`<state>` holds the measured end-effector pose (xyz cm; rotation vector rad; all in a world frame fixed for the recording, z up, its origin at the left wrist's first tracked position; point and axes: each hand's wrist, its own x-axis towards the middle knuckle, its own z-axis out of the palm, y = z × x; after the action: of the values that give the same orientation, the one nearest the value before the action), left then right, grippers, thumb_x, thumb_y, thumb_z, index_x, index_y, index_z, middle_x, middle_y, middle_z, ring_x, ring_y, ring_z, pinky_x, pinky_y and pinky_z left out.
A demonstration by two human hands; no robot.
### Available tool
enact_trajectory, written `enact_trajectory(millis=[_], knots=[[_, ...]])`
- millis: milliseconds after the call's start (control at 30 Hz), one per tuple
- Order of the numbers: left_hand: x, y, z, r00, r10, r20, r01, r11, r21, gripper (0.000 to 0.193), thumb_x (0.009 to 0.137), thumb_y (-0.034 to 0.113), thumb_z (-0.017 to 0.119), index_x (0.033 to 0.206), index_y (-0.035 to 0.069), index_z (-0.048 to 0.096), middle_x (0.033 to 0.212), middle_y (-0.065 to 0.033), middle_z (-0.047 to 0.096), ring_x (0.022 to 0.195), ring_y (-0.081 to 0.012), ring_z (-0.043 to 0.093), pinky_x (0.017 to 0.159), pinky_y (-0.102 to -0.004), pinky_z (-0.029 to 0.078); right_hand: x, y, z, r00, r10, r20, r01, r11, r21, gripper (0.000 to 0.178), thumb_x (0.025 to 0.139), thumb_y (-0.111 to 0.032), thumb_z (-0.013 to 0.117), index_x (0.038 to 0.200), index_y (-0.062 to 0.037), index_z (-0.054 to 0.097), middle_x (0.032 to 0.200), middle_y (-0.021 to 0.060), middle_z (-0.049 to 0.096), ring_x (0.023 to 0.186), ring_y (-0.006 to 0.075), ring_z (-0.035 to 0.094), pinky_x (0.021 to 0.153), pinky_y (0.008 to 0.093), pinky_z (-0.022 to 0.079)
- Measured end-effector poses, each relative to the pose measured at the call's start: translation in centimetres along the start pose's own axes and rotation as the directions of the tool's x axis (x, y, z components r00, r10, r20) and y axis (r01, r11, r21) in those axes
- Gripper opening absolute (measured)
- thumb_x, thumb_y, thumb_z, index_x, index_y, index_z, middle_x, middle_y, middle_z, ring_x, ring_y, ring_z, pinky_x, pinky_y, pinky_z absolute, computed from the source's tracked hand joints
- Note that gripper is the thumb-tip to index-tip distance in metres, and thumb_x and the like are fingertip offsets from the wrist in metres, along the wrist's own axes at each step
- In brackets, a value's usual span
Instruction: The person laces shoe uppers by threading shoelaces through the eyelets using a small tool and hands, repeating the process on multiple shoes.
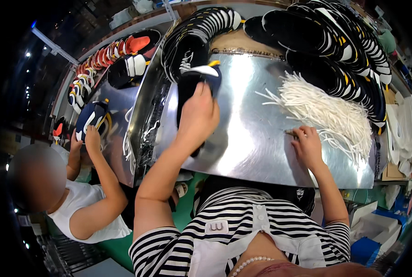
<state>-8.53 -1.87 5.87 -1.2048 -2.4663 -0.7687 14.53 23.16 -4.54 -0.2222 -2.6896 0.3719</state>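
My left hand (200, 111) is closed on a dark navy shoe upper (186, 91) with a white panel and a yellow tab. It holds the upper over the left part of the metal tabletop, next to a long row of similar uppers. Part of the upper is hidden behind my hand and forearm. White lace shows at the row's near end. On the right, my right hand (306, 144) rests low over the metal with curled fingers. A small, thin object (289, 132) pokes out at its fingertips, too small to name. Just beyond lies a thick bundle of white shoelaces (330, 111).
Nested dark uppers (201, 27) curve along the back left, and more stacks (344, 51) fill the back right. A raised metal edge (146, 92) divides my table from a co-worker's, where a person in white (88, 210) handles another upper (91, 117). White sheets (403, 131) lie far right.
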Motion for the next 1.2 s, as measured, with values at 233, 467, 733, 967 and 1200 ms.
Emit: enact_trajectory(millis=[233,467,733,967,1200], knots=[[16.1,-16.2,13.9,0.975,-0.177,0.133,0.059,0.786,0.615,0.021,0.08,0.008,0.057,0.098,-0.002,0.061,0.101,-0.0199,0.061,0.08,-0.035,0.07,0.063,-0.0423,0.057,1.4,4.0,-0.4,0.999,-0.043,0.026,0.043,0.999,-0.013,0.017,0.08,-0.012,0.068,0.095,-0.0078,0.063,0.094,0.0091,0.059,0.09,0.0302,0.055,0.076,0.041,0.042],[14.2,-15.6,14.9,0.977,-0.162,0.137,0.073,0.863,0.501,0.079,0.083,0.027,0.07,0.143,-0.004,0.03,0.125,-0.0352,0.046,0.106,-0.0467,0.056,0.089,-0.0478,0.049,9.3,12.7,-4.7,0.967,-0.051,-0.251,-0.001,0.979,-0.203,0.007,0.082,-0.011,0.063,0.089,-0.0091,0.062,0.087,0.0054,0.057,0.085,0.0263,0.055,0.072,0.0383,0.043],[12.9,3.0,14.5,0.906,0.334,0.259,-0.165,0.844,-0.511,0.05,0.084,0.01,0.072,0.129,-0.001,0.052,0.121,-0.0157,0.058,0.11,-0.0239,0.058,0.081,-0.0294,0.05,12.7,15.4,-0.9,0.971,-0.08,-0.224,0.005,0.949,-0.317,0.017,0.077,-0.016,0.065,0.092,-0.0089,0.064,0.091,0.0065,0.058,0.091,0.0262,0.055,0.076,0.0385,0.043],[26.3,12.6,19.7,0.92,0.028,0.391,0.312,0.552,-0.773,0.081,0.083,0.047,0.073,0.135,-0.008,0.045,0.133,-0.0205,0.053,0.121,-0.0246,0.053,0.102,-0.0325,0.04,10.9,22.8,-12.5,0.716,0.147,-0.682,-0.313,0.941,-0.125,0.057,0.083,-0.023,0.071,0.129,-0.003,0.046,0.121,0.0204,0.052,0.113,0.0398,0.047,0.095,0.0441,0.04],[32.6,20.2,25.3,0.87,0.153,0.468,0.489,-0.155,-0.859,0.059,0.084,0.036,0.073,0.126,-0.002,0.056,0.12,-0.0128,0.063,0.111,-0.024,0.06,0.095,-0.0373,0.049,17.1,30.1,-12.7,0.731,0.561,-0.388,-0.463,0.826,0.322,0.08,0.081,-0.059,0.066,0.141,-0.0128,0.041,0.125,0.0249,0.046,0.118,0.0405,0.045,0.103,0.0445,0.035]])
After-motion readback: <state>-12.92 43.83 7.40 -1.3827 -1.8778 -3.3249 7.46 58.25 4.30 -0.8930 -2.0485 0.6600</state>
